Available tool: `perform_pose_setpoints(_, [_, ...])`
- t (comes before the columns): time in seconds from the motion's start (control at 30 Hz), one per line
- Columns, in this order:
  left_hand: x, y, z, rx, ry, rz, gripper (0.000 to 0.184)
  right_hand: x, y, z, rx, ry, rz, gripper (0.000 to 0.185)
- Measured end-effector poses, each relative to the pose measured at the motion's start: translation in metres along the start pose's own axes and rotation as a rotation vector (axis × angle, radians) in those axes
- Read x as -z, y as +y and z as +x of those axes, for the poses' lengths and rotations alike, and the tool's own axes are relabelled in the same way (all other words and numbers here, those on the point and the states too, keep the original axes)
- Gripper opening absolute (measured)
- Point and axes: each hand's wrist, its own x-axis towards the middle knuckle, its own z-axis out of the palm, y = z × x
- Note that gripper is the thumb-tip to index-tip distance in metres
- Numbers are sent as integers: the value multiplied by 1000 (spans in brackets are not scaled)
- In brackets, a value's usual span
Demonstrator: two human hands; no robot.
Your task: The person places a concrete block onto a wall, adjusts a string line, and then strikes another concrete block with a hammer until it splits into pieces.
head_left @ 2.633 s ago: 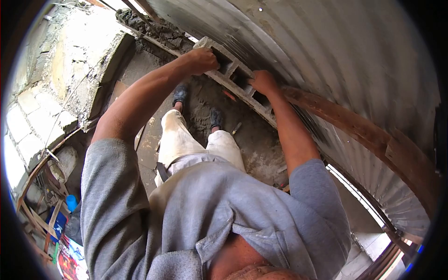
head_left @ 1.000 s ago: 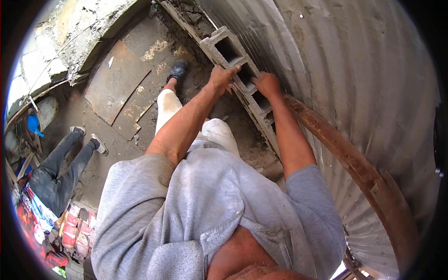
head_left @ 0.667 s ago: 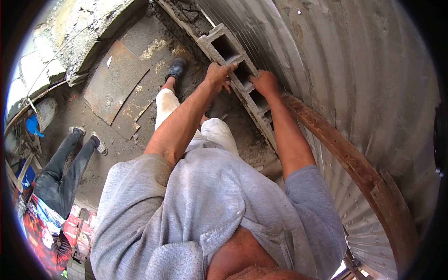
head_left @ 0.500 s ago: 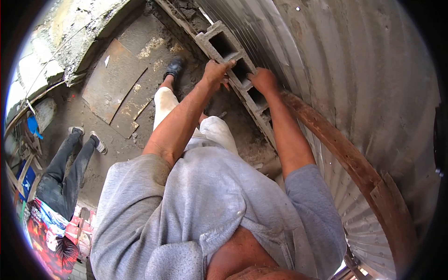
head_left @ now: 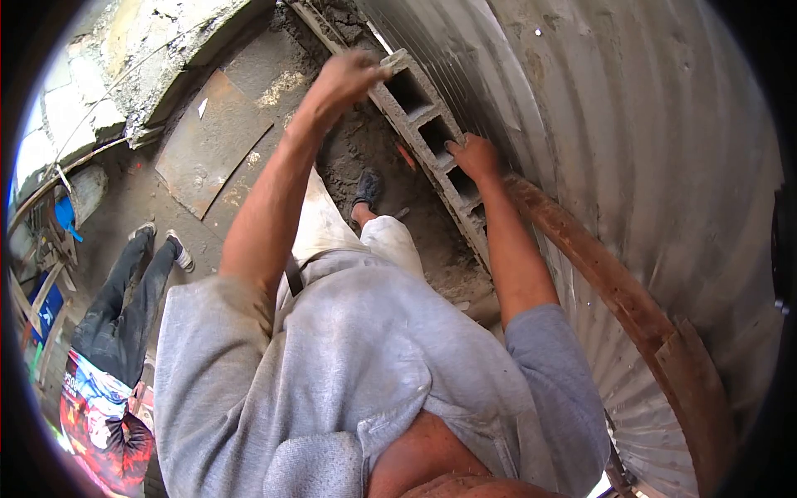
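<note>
A row of grey hollow concrete blocks [head_left: 425,119] runs diagonally beside the metal sheeting, with the open cells facing up. My right hand [head_left: 476,158] is closed on the sheeting-side edge of a block, its thumb at a cell opening. My left hand [head_left: 349,80] is at the far end of the row, close to the end block's upper corner. Motion blurs its fingers, so I cannot make out whether they grip the block. A small red-orange object [head_left: 406,158] shows beside the row on my left.
Corrugated metal sheeting [head_left: 631,166] rises on the right, with a curved-looking wooden beam [head_left: 606,270] along it. A flat board [head_left: 212,141] lies on the muddy floor at left. Another person [head_left: 124,290] stands at lower left, near a blue object [head_left: 66,217]. A broken concrete edge [head_left: 154,66] is at upper left.
My left hand has left the middle of the near block edge and moved up and left to the far end. My right hand stays on the block. My front foot has shifted back.
</note>
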Motion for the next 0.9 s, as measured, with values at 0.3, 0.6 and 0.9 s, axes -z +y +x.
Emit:
perform_pose_setpoints(0.3, [-44,-20,103,-257,-227,1010,29,14,-10,-7,-121,-73,49,62])
perform_pose_setpoints(0.6, [-58,-36,97,-323,-44,866,24,20,54,-32,-40,-249,143,66])
perform_pose_setpoints(0.9, [-54,-29,101,-434,-104,941,21,-4,46,-23,-98,-220,-160,38])
